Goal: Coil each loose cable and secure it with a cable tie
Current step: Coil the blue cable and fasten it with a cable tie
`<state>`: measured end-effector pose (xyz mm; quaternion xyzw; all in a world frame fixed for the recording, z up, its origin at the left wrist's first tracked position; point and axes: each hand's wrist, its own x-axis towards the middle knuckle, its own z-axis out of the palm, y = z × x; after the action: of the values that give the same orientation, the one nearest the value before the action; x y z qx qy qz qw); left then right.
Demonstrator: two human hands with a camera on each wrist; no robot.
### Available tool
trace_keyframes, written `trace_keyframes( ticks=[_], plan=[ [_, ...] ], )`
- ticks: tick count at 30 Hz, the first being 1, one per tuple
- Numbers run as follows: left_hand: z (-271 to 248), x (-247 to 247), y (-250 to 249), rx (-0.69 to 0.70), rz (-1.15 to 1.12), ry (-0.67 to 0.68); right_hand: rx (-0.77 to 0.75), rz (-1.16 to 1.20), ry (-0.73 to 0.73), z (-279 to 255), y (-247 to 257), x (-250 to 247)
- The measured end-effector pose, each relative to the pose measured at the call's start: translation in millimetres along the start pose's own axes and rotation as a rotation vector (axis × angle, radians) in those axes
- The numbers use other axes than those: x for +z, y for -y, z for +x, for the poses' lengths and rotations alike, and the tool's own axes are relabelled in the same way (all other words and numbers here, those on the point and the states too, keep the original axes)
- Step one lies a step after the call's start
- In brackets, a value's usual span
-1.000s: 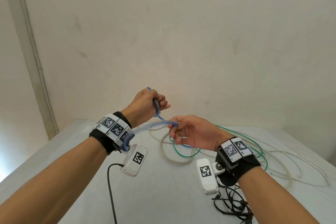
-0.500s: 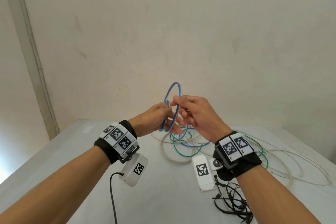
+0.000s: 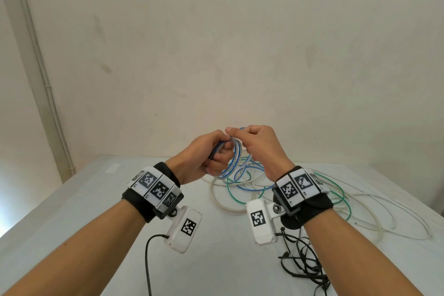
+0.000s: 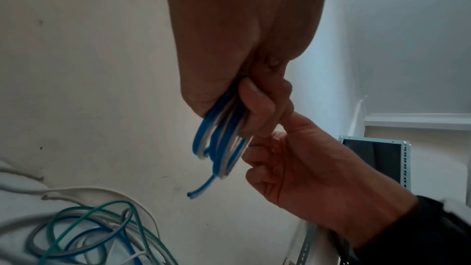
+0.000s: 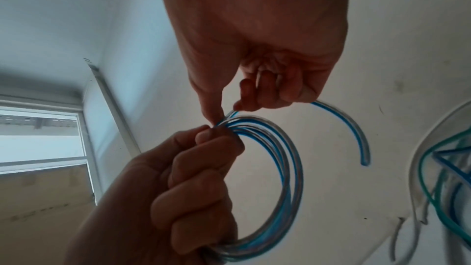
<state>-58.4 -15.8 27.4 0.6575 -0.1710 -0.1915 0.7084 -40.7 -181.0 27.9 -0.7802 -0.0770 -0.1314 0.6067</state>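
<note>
A blue cable (image 3: 234, 163) (image 5: 288, 168) (image 4: 221, 144) is wound into several loops held above the white table (image 3: 96, 223). My left hand (image 3: 211, 154) (image 5: 193, 168) (image 4: 254, 96) grips the bundle of loops with curled fingers. My right hand (image 3: 249, 142) (image 5: 244, 96) (image 4: 293, 168) pinches the cable at the top of the coil, right against the left hand. A short free end (image 5: 356, 138) curves out from the right fingers. No cable tie shows in any view.
Loose green (image 3: 230, 190), white (image 3: 221, 202) and blue cables lie tangled on the table behind the hands, spreading right toward its edge (image 3: 384, 223). A black cable bundle (image 3: 305, 264) lies under the right forearm. A wall stands close behind the table.
The right hand brought another loop of blue cable up onto the coil, and both hands came together. The large open loop seen half a second ago is now gathered into the left hand's bundle.
</note>
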Motion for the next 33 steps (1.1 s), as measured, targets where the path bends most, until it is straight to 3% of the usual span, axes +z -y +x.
trace_keyframes(
  ticks=[5,8,11,14,17,24,30,33],
  plan=[
    [-2.9,-10.1,1.0,-0.066,-0.054,-0.038,-0.040,-0.267,-0.036,-4.4,1.9,1.9],
    [-4.0,-11.9,0.5,-0.050,-0.112,-0.062,-0.158,-0.389,0.093,-4.4,0.3,8.3],
    [-3.3,-10.1,-1.1,0.002,-0.201,-0.081,-0.077,-0.108,0.279,-7.3,-4.0,19.8],
    [-2.6,-8.8,-1.7,0.055,-0.290,-0.136,0.072,0.297,0.274,-12.4,-4.8,25.0],
    [-3.0,-7.0,0.4,0.088,-0.368,-0.193,0.199,0.536,0.276,-19.0,1.3,28.5],
    [-1.4,2.3,4.3,0.093,-0.434,-0.142,0.269,0.535,0.053,-14.3,-0.5,36.4],
    [-8.1,-3.3,7.2,0.067,-0.532,0.068,0.264,0.598,-0.025,-17.7,-0.2,34.5],
    [-11.3,-8.1,14.6,0.107,-0.534,0.029,0.289,0.676,-0.118,-14.1,2.1,29.5]
  ],
)
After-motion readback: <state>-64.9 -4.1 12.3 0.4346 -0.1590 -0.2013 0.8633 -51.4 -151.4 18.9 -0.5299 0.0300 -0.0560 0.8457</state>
